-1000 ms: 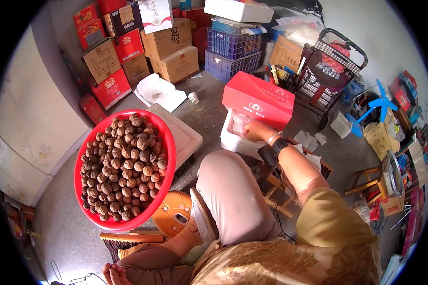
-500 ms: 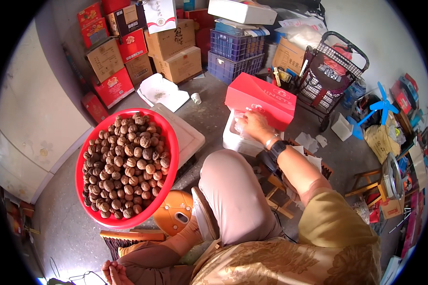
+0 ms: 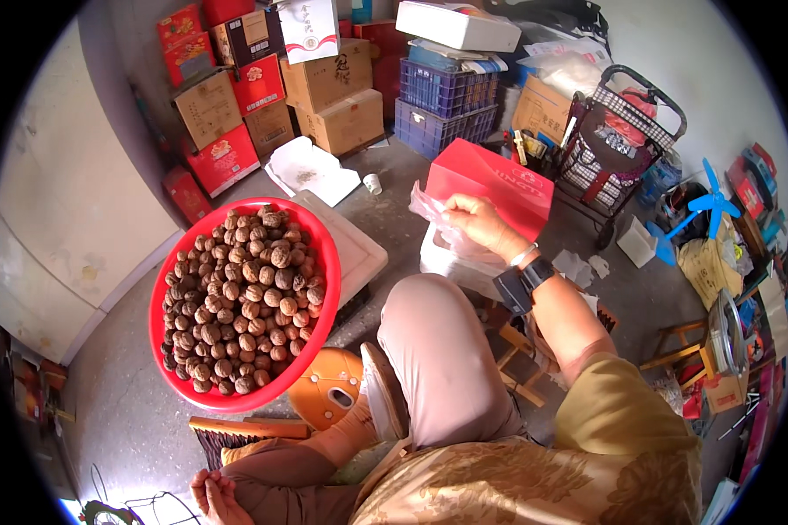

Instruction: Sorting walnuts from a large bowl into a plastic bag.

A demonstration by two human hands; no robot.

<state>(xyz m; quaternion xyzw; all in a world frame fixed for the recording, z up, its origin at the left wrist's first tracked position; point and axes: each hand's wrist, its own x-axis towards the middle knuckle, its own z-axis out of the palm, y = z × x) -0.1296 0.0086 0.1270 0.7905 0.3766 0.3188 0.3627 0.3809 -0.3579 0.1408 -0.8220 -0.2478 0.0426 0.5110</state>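
Observation:
My right hand (image 3: 477,220), with a dark watch on its wrist, pinches a thin clear plastic bag (image 3: 429,210). The bag hangs crumpled above a white box (image 3: 451,264) whose red lid (image 3: 490,179) stands raised behind it. At the lower left my left hand (image 3: 217,497) rests by my bent leg, its fingers curled together with nothing visible in them. A large red basin (image 3: 334,289) heaped with walnuts (image 3: 245,297) stands left of my knee, apart from both hands.
A pale flat platform (image 3: 359,249) lies beside the basin. Cartons (image 3: 333,79) and blue crates (image 3: 446,92) are stacked at the back. A wheeled cart (image 3: 622,131), a blue fan (image 3: 714,201) and a wooden stool (image 3: 521,385) stand to the right. An orange seat (image 3: 320,385) sits by my foot.
My right hand has lifted the plastic bag up from the box, and more of the bag shows. The view has shifted slightly; my left hand stays by my leg.

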